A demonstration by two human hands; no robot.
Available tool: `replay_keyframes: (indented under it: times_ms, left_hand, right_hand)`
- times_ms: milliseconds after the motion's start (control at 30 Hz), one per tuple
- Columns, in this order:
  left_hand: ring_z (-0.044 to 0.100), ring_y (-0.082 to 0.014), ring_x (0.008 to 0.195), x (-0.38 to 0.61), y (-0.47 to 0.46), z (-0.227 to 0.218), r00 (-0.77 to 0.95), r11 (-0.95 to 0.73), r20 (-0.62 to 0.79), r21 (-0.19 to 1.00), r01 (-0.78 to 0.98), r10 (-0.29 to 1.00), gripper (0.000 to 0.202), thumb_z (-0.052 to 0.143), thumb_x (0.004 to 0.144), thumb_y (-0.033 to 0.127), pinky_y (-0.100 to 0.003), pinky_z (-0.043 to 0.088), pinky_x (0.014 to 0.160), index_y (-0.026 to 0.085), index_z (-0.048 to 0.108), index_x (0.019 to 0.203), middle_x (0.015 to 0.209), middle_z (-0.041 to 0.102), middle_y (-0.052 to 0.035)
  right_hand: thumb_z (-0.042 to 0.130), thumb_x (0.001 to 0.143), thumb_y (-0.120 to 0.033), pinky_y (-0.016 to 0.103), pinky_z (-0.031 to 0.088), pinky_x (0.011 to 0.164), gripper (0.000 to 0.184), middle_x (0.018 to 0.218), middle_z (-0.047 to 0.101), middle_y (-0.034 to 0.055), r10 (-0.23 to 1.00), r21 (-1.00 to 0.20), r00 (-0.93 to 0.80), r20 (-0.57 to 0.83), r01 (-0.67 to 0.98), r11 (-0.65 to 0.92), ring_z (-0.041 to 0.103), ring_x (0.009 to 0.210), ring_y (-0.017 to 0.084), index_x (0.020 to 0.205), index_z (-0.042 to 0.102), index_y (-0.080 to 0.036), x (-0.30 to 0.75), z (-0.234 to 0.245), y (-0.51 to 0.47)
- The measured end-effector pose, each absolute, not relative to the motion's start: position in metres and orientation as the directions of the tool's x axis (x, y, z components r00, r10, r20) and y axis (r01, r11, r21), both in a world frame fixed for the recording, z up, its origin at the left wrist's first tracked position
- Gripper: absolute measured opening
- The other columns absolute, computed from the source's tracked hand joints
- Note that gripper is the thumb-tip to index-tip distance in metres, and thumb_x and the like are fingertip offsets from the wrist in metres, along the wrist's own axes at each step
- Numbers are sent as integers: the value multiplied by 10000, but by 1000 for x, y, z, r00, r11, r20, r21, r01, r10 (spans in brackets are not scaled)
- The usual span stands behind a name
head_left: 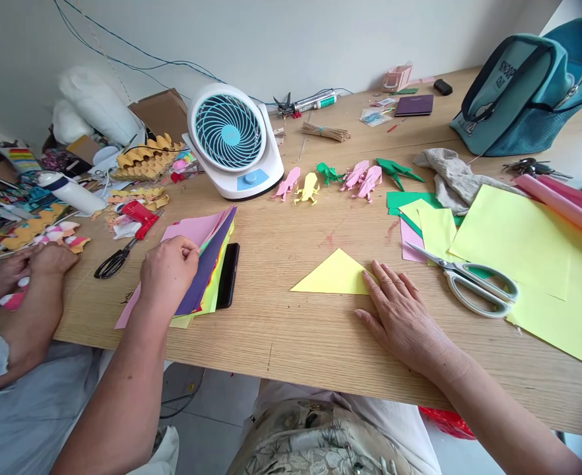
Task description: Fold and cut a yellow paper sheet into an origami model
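Observation:
My left hand (168,274) is over a stack of coloured paper (202,276), its thumb and finger pinching the raised edge of the upper sheets. Pink, purple and yellow-green layers show in the stack. My right hand (400,316) lies flat with fingers stretched out, fingertips on the right corner of a yellow paper triangle (333,276). That triangle is folded and rests flat on the table. To the right of that hand are white-handled scissors (474,284), lying over cut pieces of yellow paper (513,241). A dark phone (228,274) lies partly beneath the stack.
Folded paper frogs in yellow (309,189), pink (369,182) and green (329,173) sit beyond the triangle. A white fan (231,138) stands behind the stack. Black-handled scissors (114,262) lie left. A co-worker's hands (48,260) are at far left. A teal bag (518,99) stands back right.

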State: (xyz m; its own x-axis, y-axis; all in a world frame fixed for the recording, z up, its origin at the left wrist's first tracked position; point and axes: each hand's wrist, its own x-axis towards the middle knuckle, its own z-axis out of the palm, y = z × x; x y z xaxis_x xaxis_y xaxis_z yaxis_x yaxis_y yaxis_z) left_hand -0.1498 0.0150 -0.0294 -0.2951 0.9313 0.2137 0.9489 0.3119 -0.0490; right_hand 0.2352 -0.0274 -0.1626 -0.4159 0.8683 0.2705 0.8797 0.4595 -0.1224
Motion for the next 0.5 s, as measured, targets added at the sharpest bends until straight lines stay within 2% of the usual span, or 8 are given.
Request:
replay_keyframes:
  times_ms: [267,400,500]
  left_hand:
    - [639,-337,955,-156,22,-15,-325,431,381,-235,871,865,230,427,892,271,-394,498,741,168,622,956,1050,658,-156]
    - [639,-364,1004,-152,23,-2,-316,443,449,-211,872,836,227,445,871,254,-451,531,808,145,611,981,1068,653,-175]
    - [658,-370,963,-147,25,12,-368,477,448,-155,865,815,248,445,885,260,-499,534,822,145,596,1044,989,678,-156]
  right_hand:
    - [361,989,-504,506,268,1171,638,1578,304,222,865,-96,-424,267,882,462,283,1464,330,1446,423,-62,235,-162,-27]
    - [363,989,-499,502,268,1171,630,1573,317,221,864,-93,-421,277,883,460,295,1459,329,1440,431,-64,235,-163,-27]
    - [373,987,-495,504,263,1174,626,1574,315,222,865,-99,-419,275,883,459,287,1462,328,1440,432,-67,235,-163,-27]
